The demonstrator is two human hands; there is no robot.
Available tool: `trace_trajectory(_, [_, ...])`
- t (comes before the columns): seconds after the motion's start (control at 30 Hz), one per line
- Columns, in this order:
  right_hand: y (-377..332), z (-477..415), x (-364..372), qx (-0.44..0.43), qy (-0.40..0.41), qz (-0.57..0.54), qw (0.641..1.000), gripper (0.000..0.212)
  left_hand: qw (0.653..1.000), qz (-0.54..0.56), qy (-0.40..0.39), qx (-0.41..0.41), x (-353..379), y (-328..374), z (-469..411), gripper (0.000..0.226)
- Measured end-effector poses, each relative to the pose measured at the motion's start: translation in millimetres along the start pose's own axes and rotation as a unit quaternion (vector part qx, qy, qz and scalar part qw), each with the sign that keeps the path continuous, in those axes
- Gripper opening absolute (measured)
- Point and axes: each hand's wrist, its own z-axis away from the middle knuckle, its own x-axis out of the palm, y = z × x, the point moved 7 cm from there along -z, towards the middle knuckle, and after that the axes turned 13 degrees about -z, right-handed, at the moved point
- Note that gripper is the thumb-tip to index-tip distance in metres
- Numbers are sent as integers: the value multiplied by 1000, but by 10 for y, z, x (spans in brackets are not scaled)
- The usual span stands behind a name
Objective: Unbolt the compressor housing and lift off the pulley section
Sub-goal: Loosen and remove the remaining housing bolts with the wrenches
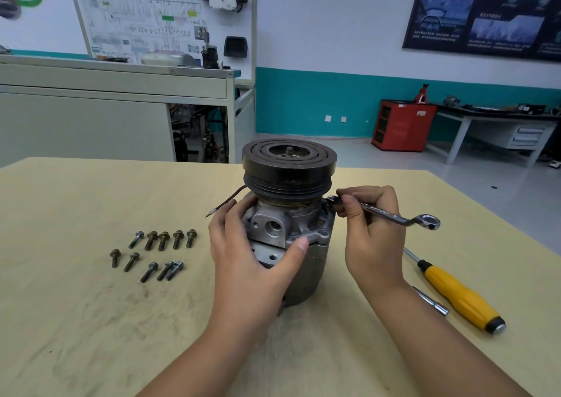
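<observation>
The compressor (pixel 306 263) stands upright on the tan table (pixel 91 320), its dark grooved pulley (pixel 289 166) on top and its grey aluminium housing (pixel 273 225) below. My left hand (pixel 249 254) wraps around the housing's near left side, thumb on a flange. My right hand (pixel 372 229) grips a double-ended ring wrench (pixel 385 213). The wrench's near ring sits on a bolt at the housing's right edge, just under the pulley. A brown wire (pixel 226 202) sticks out to the left.
Several loose bolts (pixel 153 252) lie on the table left of the compressor. A yellow-handled screwdriver (pixel 458 293) and a slim metal tool (pixel 432 302) lie at the right. The table's far edge runs behind the pulley; cabinets and a red cabinet (pixel 403 125) stand beyond.
</observation>
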Motion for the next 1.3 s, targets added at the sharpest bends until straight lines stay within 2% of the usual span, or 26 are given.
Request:
trace_trajectory(0.1, [18,2,12,16,0,-27,1000,6,1000,8,-3,-1,7,-15,2,59])
trace_trajectory(0.2, [96,-43,-35,73,34,-82,993,16,1000,19,-8,-8,12,-20,4,58])
trace_trajectory(0.3, [209,-99,-75,146,67,-162,974,21,1000,19,-11,-8,11,-7,3,59])
trace_trajectory(0.4, [323,-129,-93,198,86,-189,958,18,1000,10,-9,-5,7,9,4,58])
trace_trajectory(0.57, [479,-200,-26,272,86,-235,929,10,1000,2,-6,-2,4,17,3,57])
trace_trajectory(0.7, [602,-281,98,360,55,-265,893,16,1000,2,-2,1,6,11,3,55])
trace_trajectory(0.83, [666,-339,203,425,-6,-226,877,18,1000,3,-6,-7,18,-14,-2,59])
trace_trajectory(1.0, [640,-406,295,430,-65,-65,898,33,1000,4,-3,-6,12,-9,-3,59])
trace_trajectory(1.13, [593,-422,368,420,-87,-23,903,22,1000,2,-1,-3,6,4,-4,61])
trace_trajectory(1.2, [618,-389,336,445,-51,-69,892,23,1000,1,1,-3,3,7,-5,60])
trace_trajectory(1.3, [647,-333,292,462,41,-234,855,25,1000,0,0,-5,3,7,-6,60])
